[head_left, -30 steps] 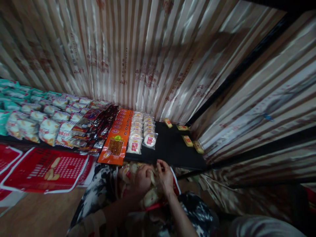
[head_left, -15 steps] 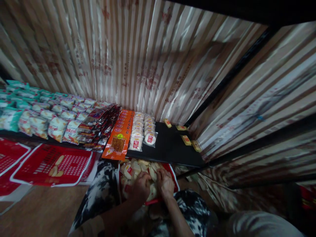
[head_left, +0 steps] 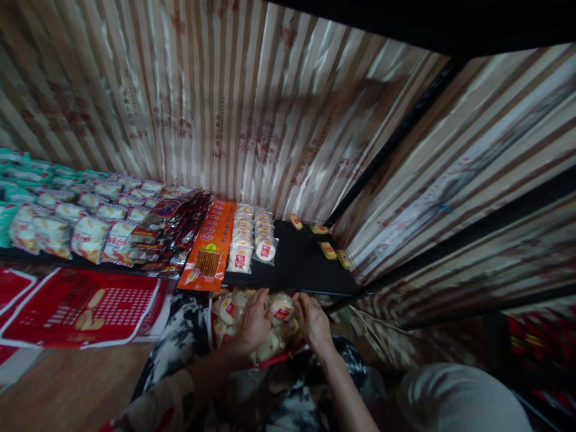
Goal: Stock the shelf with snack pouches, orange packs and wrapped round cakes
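My left hand (head_left: 254,321) and my right hand (head_left: 314,319) are closed on a round white snack packet with a red label (head_left: 280,308), held between them just below the black shelf (head_left: 306,273). Under the hands lies a red bag (head_left: 265,354) full of more such packets, resting on my lap. On the shelf stand two rows of the same white packets (head_left: 249,237), next to an orange packet row (head_left: 210,246).
Left of the orange packets lie dark red packs (head_left: 175,225), cream snack bags (head_left: 85,228) and green bags (head_left: 18,180). Small yellow packets (head_left: 328,249) sit at the shelf's right end. Red cartons (head_left: 85,306) lie below. Striped foil walls enclose the corner.
Both hands came up out of the bag and now hold one white packet nearer the shelf edge. The view shifted slightly left.
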